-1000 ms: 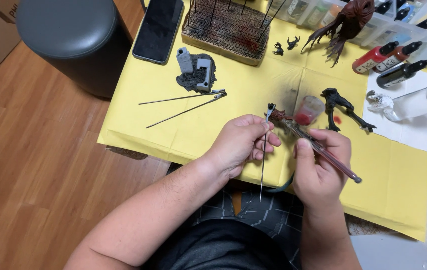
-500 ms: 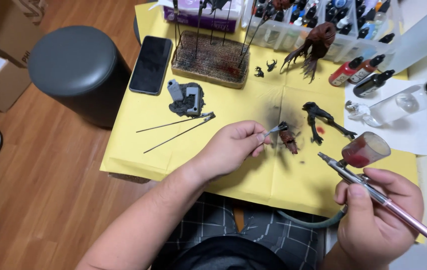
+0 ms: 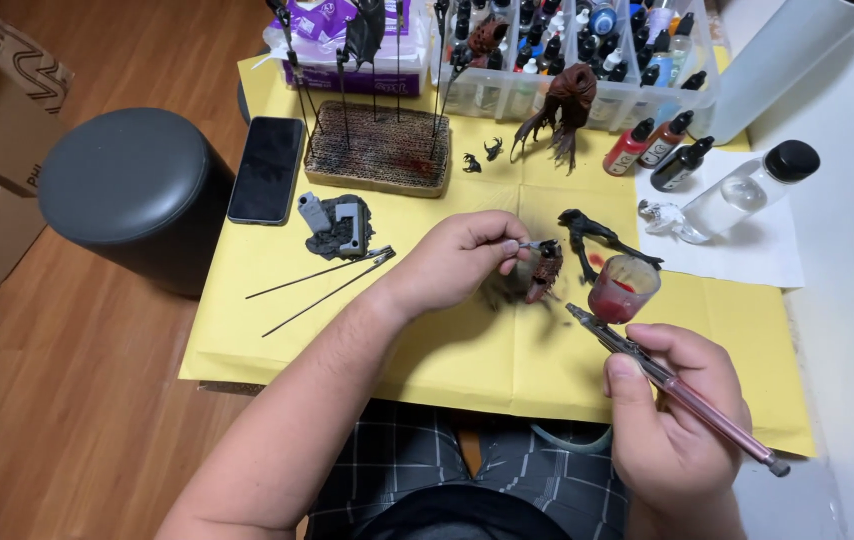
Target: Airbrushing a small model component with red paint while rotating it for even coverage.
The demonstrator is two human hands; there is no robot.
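Pinch grip: left hand (image 3: 462, 255) lifts miniature (image 3: 545, 270); right hand (image 3: 675, 420) angles airbrush (image 3: 672, 385).

Matt yellow paper (image 3: 467, 350) covering the table, glossy metal airbrush (image 3: 677, 390) showing a translucent red cup (image 3: 622, 288), matt dark stool (image 3: 132, 180), glossy black phone (image 3: 267, 168), smooth wood floor (image 3: 67, 400) gleaming.

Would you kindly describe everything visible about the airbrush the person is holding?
The airbrush is a slim metal tool with a pinkish rear handle and a dark end cap. A small cup holding red paint sits near its nozzle. It lies diagonally, tip up-left, gripped in the right hand above the yellow paper.
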